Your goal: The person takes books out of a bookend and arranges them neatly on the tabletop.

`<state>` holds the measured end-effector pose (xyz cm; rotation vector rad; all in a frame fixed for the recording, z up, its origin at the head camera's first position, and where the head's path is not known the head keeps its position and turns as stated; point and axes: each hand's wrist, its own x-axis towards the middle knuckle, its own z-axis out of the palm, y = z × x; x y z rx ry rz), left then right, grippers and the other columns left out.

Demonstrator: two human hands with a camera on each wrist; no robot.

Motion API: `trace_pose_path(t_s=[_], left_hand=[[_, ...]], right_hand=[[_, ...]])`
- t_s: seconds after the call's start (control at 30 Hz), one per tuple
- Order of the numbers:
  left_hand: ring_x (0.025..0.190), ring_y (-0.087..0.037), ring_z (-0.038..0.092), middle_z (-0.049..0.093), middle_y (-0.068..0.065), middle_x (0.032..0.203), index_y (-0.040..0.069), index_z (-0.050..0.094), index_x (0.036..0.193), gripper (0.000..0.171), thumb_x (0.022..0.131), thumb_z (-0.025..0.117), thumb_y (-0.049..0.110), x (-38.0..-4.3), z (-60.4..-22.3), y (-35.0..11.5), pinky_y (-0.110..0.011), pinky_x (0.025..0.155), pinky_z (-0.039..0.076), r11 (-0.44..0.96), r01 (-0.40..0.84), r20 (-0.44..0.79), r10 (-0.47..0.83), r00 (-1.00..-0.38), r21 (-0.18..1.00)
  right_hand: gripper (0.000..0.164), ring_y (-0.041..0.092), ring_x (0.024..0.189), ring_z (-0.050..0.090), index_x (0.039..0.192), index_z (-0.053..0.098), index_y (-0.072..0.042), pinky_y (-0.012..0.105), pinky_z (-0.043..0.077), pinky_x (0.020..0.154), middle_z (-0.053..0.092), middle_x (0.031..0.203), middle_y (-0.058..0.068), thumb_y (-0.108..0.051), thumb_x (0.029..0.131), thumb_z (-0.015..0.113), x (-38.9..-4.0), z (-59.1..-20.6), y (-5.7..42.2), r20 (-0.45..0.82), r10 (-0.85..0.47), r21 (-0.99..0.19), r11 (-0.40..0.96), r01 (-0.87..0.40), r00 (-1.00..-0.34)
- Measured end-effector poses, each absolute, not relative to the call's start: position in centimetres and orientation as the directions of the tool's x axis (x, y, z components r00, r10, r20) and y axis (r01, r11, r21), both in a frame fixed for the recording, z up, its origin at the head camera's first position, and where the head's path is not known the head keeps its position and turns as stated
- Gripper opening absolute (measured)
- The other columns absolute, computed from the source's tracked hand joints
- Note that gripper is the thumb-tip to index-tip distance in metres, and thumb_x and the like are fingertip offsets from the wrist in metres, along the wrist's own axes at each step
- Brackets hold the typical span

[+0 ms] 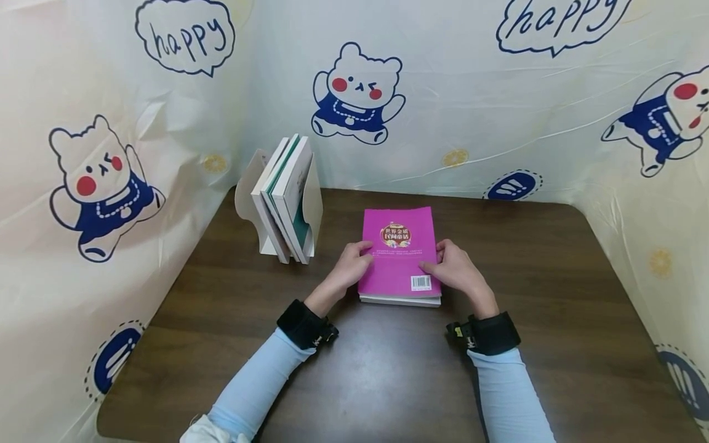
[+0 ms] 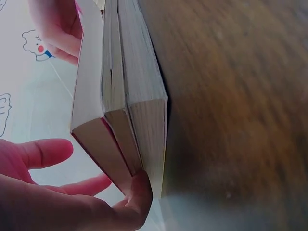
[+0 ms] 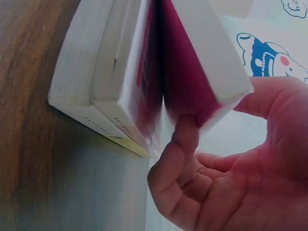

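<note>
**A magenta book (image 1: pixel 400 252), raised along its right side**

From where I stand, the magenta book tops a short stack just beyond the middle of the table (image 1: pixel 565 277), with the lower books (image 2: pixel 137 67) flat beneath it. Its long axis runs from the table's near edge toward the far one, so each hand meets a long side.

The right hand (image 1: pixel 462 271) has the firmer hold: it pinches the book's right side, thumb above and a bent finger tucked against the underside. There a wedge of space gapes over the stack; toward the left the covers close together. The left hand (image 1: pixel 350 266) is just as near, at the left side, but looser: a fingertip touches the stack's side while the thumb stands apart from the top cover.

Off to the left, toward the table's far left corner, a book rack (image 1: pixel 314 203) holds upright books (image 1: pixel 290 184), leaning a little. The left hand is the nearer one to it, and the magenta book lies to its right, nearer the table's middle.
</note>
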<state>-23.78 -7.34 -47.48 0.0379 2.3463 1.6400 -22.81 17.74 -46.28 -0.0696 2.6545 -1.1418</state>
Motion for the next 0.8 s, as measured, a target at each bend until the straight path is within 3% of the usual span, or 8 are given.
trace_pose_path(t_s=[0.3,0.8], left_hand=[[0.151,-0.04,0.031,0.034,-0.025,0.165,-0.005,0.044,0.154,0.055,0.102,0.052,0.009,-23.57,-47.36,-7.15,-0.059,0.125,0.028,0.4,-0.125,-0.208,0.169,-0.964,0.908],[0.142,-0.039,0.037,0.038,-0.024,0.159,-0.003,0.04,0.157,0.06,0.101,0.055,0.015,-23.13,-47.13,-6.9,-0.061,0.121,0.035,0.436,-0.14,-0.228,0.156,-0.961,0.889]], right_hand=[[0.06,0.036,0.097,0.063,0.137,0.045,0.009,0.046,0.057,0.084,0.065,0.113,0.027,-0.029,0.098,0.071,-22.84,-46.08,17.82,-0.225,-0.132,-0.718,0.692,0.072,-0.965],[0.058,0.037,0.098,0.064,0.135,0.047,0.008,0.047,0.058,0.085,0.066,0.114,0.026,-0.031,0.098,0.07,-22.91,-46.34,17.91,-0.242,-0.13,-0.698,0.711,0.08,-0.962]])
